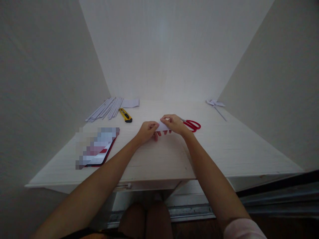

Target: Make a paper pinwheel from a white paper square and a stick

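Observation:
A small piece of white paper (162, 126) is held up just above the table between my two hands. My left hand (148, 130) pinches its left end with thumb and fingers. At the other end, my right hand (173, 123) grips the paper, thumb on top and fingertips showing below its lower edge. Partly hidden behind my right hand lies a pair of scissors with red handles (192, 125). To the upper left of my left hand rests a yellow box cutter (125, 115).
Rolled or folded paper strips (106, 108) and a flat paper piece (131, 103) lie at the back left. A phone (99, 149), partly blurred out, is at the front left. A paper pinwheel (215, 103) with a thin stick lies back right. Walls enclose the white table (244, 149).

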Motion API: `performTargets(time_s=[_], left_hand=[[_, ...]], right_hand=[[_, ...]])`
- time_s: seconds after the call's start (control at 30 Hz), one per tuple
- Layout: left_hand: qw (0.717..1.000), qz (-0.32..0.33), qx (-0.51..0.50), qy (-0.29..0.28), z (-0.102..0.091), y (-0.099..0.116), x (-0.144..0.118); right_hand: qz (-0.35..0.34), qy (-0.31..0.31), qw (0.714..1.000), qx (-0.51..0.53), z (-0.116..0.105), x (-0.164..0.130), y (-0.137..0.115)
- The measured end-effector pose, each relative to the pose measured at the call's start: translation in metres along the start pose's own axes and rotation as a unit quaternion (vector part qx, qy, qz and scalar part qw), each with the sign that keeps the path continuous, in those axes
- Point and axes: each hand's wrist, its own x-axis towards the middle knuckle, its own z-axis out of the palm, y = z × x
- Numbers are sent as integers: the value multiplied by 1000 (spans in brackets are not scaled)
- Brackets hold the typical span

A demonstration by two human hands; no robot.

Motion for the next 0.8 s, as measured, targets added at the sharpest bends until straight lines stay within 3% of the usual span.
performTargets(time_s=[0.1, 0.27, 0.5, 0.57, 0.73, 0.8], left_hand=[[999, -2, -19, 33, -1, 1, 0], [999, -6, -42, -6, 0, 1, 0], [1000, -3, -5, -7, 1, 7, -1], [1000, -11, 1, 18, -2, 6, 0], [988, -8, -40, 150, -15, -4, 4], [987, 1, -38, 158, -16, -6, 5]], right_hand=[[29, -51, 997, 48, -5, -2, 2], [16, -59, 997, 36, -9, -5, 0], [-14, -121, 993, 1, 5, -1, 1], [-1, -126, 992, 13, 1, -1, 6], [49, -76, 995, 37, -20, -5, 23], [54, -14, 997, 55, -25, -6, 23]])
